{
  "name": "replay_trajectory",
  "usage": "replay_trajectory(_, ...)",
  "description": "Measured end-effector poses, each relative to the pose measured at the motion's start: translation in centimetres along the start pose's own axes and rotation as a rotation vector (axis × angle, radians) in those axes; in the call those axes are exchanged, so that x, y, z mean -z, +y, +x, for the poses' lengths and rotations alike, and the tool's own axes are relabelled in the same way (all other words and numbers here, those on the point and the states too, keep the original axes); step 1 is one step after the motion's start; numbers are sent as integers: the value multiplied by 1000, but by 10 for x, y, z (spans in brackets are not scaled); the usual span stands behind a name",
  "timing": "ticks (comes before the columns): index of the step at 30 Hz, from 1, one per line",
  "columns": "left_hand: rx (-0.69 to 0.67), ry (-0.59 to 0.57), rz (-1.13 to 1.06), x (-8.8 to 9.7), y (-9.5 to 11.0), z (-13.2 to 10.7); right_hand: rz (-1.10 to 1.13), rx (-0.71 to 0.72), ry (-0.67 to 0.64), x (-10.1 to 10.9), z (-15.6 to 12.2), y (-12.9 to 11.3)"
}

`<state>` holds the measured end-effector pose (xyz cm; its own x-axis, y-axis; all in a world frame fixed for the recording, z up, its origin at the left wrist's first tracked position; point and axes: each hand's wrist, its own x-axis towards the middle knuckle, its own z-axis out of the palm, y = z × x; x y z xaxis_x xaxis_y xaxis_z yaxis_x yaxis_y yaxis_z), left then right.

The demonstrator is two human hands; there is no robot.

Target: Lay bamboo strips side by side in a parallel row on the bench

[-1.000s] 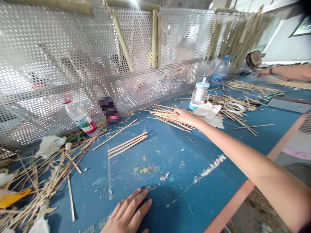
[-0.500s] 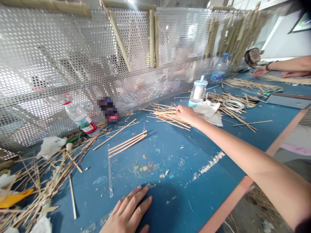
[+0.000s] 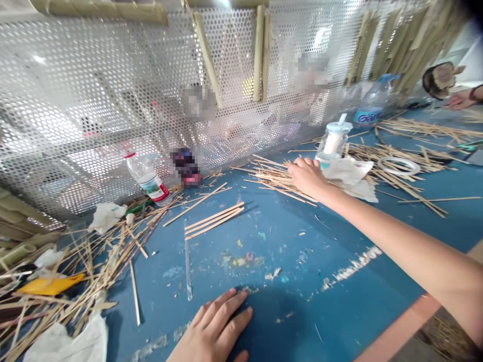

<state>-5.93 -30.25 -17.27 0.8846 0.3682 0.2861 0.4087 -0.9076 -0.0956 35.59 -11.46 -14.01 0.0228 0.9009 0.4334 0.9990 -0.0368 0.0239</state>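
My left hand (image 3: 217, 327) lies flat on the blue tabletop near the front edge of the view, fingers stretched out and nothing in it. My right hand (image 3: 307, 178) reaches far forward, its fingers curled onto a loose pile of thin bamboo strips (image 3: 271, 176). Its fingertips are partly hidden, so how many strips it grips cannot be seen. Between the hands, three bamboo strips (image 3: 215, 219) lie side by side, spaced slightly apart. Their left ends meet a clear strip of tape (image 3: 187, 271). A crumpled tissue (image 3: 350, 173) lies right beside my right hand.
Behind the table stands a perforated metal screen (image 3: 132, 100). A red-capped bottle (image 3: 153, 186), a lidded cup (image 3: 334, 143) and a large water bottle (image 3: 372, 105) stand along it. Scattered strips (image 3: 109, 256) cover the left side; a tape roll (image 3: 399, 166) lies right. Another person's hand (image 3: 460, 99) shows far right.
The view has swung left, so everything sits farther right. My right hand has shifted on the bamboo pile, its back and knuckles now turned more upward. My left hand stays flat.
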Motion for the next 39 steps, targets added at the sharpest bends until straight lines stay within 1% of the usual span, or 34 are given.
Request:
replay_trajectory(1,19,-15,3,1,2,1,36,-9,15,1,2,-1)
replay_trajectory(3,63,-34,20,1,5,3,173,-13,2,5,4,-9)
replay_trajectory(5,87,-20,41,-3,9,4,320,44,-9,12,2,-26)
replay_trajectory(6,85,14,52,-5,10,4,376,105,-9,16,0,-39)
replay_trajectory(8,49,126,84,-8,10,5,473,283,-19,23,-9,-69)
replay_trajectory(10,-2,214,134,-4,6,7,516,457,-71,28,-19,-100)
replay_trajectory(11,-22,219,155,1,2,9,518,528,-93,29,-24,-114)
replay_trajectory(13,-8,145,171,16,-9,13,534,667,-126,27,-31,-134)
replay_trajectory(14,28,109,164,23,-16,15,551,732,-131,23,-34,-140)
replay_trajectory(16,112,86,158,32,-30,18,609,838,-120,13,-37,-145)
replay_trajectory(17,146,86,155,34,-35,18,635,873,-108,7,-38,-146)
replay_trajectory(19,168,82,130,30,-42,19,667,902,-81,-4,-41,-144)
replay_trajectory(22,150,60,55,20,-44,19,673,885,-20,-14,-46,-140)
replay_trajectory(24,154,52,24,16,-43,18,663,881,30,-16,-48,-139)
replay_trajectory(26,162,53,9,16,-43,17,626,913,58,-16,-49,-139)
replay_trajectory(31,186,43,-56,18,-45,17,530,991,18,-16,-47,-139)
replay_trajectory(34,224,23,-83,18,-46,19,473,1016,26,-17,-44,-143)
replay_trajectory(36,235,13,-73,16,-47,19,438,1022,43,-18,-42,-146)
replay_trajectory(39,258,25,-7,13,-52,19,413,987,45,-17,-42,-152)
